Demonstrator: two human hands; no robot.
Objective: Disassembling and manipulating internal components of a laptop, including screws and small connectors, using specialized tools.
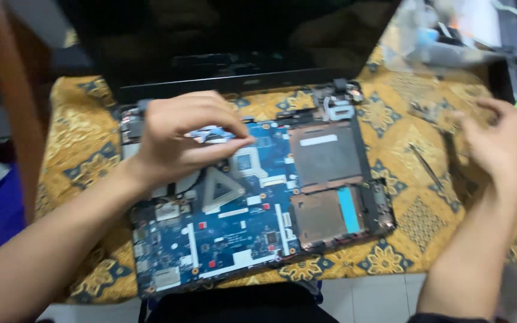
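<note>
left hand [178,134] pinching part on blue motherboard [228,227] inside laptop base [330,173]; right hand [498,143] blurred, grip unclear.

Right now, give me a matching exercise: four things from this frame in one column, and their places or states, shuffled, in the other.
Things:
1. left hand
2. right hand
3. blue circuit board
4. patterned yellow cloth

Places or states:
A. spread under the opened laptop
B. fingertips pinching a part over the board
C. exposed inside the laptop base
D. raised over the cloth, blurred, beside a green strip

Pairs: 1-B, 2-D, 3-C, 4-A
</note>
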